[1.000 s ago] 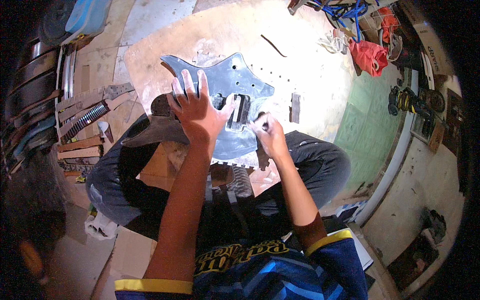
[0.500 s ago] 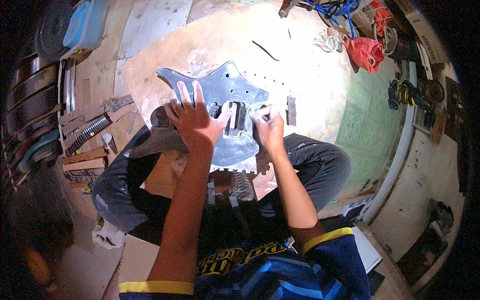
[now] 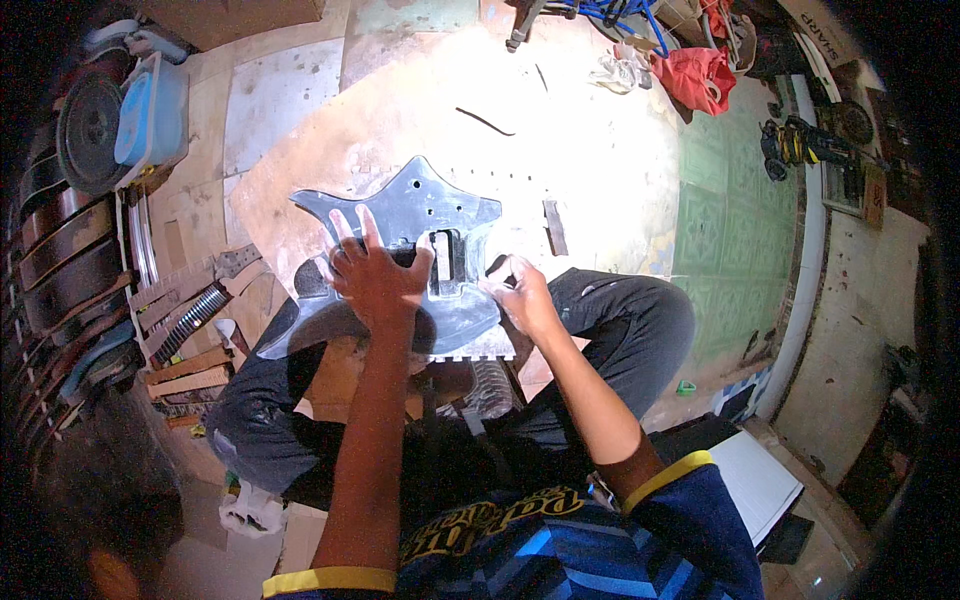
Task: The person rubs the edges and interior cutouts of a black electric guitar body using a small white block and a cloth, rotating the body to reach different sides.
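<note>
A dark grey electric guitar body (image 3: 398,208), dusted white, lies across my lap and the board in front of me. It has pointed horns, several drilled holes and a routed cavity in its middle. My left hand (image 3: 378,280) rests on its left part, fingers spread and thumb beside the cavity. At the right edge of the body, my right hand (image 3: 522,296) is closed, its thumb and fingertips pinched together. Anything inside that pinch is too small or hidden to make out. Right of the body lies a short dark strip (image 3: 554,228).
A thin curved dark strip (image 3: 486,122) lies on the pale board (image 3: 290,150). At left are a blue tub (image 3: 140,125), a ribbed coil (image 3: 190,323) and wooden pieces (image 3: 190,372). A red bag (image 3: 695,80) sits at far right, beyond green tiles (image 3: 715,235).
The view has shifted, so the scene sits differently in the picture. My right hand has moved slightly along the guitar body's right edge, still pinched. My left hand stays spread on the body.
</note>
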Available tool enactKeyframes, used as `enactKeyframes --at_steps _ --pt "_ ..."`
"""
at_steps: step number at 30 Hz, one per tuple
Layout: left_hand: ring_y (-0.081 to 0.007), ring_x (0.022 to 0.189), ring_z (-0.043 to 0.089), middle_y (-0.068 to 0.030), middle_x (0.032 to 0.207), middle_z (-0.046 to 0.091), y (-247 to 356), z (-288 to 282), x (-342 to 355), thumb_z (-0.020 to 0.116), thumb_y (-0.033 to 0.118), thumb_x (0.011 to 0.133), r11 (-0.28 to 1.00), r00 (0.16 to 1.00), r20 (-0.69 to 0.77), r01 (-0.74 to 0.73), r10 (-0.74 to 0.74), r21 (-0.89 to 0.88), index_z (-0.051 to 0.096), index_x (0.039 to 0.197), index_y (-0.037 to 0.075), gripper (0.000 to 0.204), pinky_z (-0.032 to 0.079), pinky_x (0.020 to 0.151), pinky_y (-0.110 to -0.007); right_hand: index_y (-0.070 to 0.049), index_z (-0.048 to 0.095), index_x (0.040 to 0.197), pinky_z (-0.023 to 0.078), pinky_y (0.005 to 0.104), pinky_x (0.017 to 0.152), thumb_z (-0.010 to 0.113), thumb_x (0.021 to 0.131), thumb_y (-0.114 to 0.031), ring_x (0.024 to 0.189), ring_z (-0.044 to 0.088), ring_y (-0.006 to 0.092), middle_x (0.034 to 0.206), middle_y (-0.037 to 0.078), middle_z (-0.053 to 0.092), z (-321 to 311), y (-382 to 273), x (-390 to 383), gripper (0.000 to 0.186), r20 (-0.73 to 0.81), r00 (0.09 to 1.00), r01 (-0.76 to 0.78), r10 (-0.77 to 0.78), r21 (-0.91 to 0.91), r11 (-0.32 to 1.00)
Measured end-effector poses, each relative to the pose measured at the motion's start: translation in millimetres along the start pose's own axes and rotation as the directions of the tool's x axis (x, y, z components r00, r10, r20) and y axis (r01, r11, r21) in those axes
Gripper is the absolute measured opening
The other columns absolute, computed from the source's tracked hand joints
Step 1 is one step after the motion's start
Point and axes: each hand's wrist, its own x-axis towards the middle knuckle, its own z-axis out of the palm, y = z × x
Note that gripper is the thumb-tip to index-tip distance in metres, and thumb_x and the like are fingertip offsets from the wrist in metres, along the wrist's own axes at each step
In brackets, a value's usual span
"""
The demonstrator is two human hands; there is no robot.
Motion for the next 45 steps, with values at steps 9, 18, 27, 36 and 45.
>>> enactKeyframes --at_steps 9,18,27,36,45 --pt "-0.0436 0.139 0.04 -0.0268 0.157 0.034 -4.6 4.5 -1.4 0.073 0.06 0.069 0.995 0.997 -0.063 -0.044 0.038 -0.089 0.045 0.147 0.009 0.098 0.024 0.113 -0.067 -0.002 0.056 0.078 0.046 0.0368 0.07 0.079 0.08 -0.008 0.075 0.055 0.0251 0.079 0.013 0.056 -8.0 -5.8 5.1 0.024 0.062 0.995 0.084 -0.078 -0.09 0.992" --pt "-0.0455 0.136 0.043 -0.0272 0.157 0.033 0.3 0.1 0.2 0.072 0.062 0.069 1.0 1.0 -0.023 -0.016 0.015 -0.024 0.044 0.149 0.008 0.1 0.026 0.112 -0.066 -0.001 0.057 0.078 0.047 0.0363 0.073 0.081 0.077 -0.006 0.078 0.058 0.0289 0.079 0.015 0.056 -8.0 -1.0 2.9 0.025 0.026 0.994 0.11 -0.107 -0.273 0.956" --pt "-0.0478 0.126 0.05 -0.0302 0.151 0.039 2.0 -6.1 4.5 0.075 0.058 0.071 0.999 0.999 -0.047 -0.02 0.019 -0.029 0.046 0.146 0.005 0.097 0.034 0.109 -0.061 -0.003 0.058 0.077 0.047 0.0346 0.073 0.08 0.077 -0.004 0.077 0.058 0.0244 0.078 0.01 0.057 3.3 -7.6 10.7 0.022 -0.02 0.996 0.08 -0.083 -0.117 0.99" --pt "-0.0442 0.131 0.047 -0.0277 0.139 0.05 -0.4 -5.9 -0.3 0.071 0.061 0.07 0.998 0.993 0.104 0.057 -0.055 -0.019 0.041 0.152 0.013 0.099 0.026 0.112 -0.065 -0.003 0.059 0.078 0.047 0.0343 0.072 0.081 0.078 -0.004 0.075 0.057 0.0211 0.079 0.01 0.058 12.9 -5.9 18.6 0.022 -0.123 0.984 0.11 -0.131 -0.163 0.98" --pt "-0.0414 0.15 0.021 -0.0193 0.161 0.029 -1.1 5.8 -6.4 0.067 0.064 0.078 0.998 0.995 -0.079 -0.062 0.062 -0.009 0.042 0.152 0.014 0.093 0.016 0.119 -0.059 0.004 0.062 0.096 0.05 0.0411 0.079 0.07 0.08 0.001 0.082 0.064 0.0308 0.088 0.017 0.065 26.0 39.0 36.0 0.018 -0.719 0.66 -0.071 0.217 0.228 0.971"
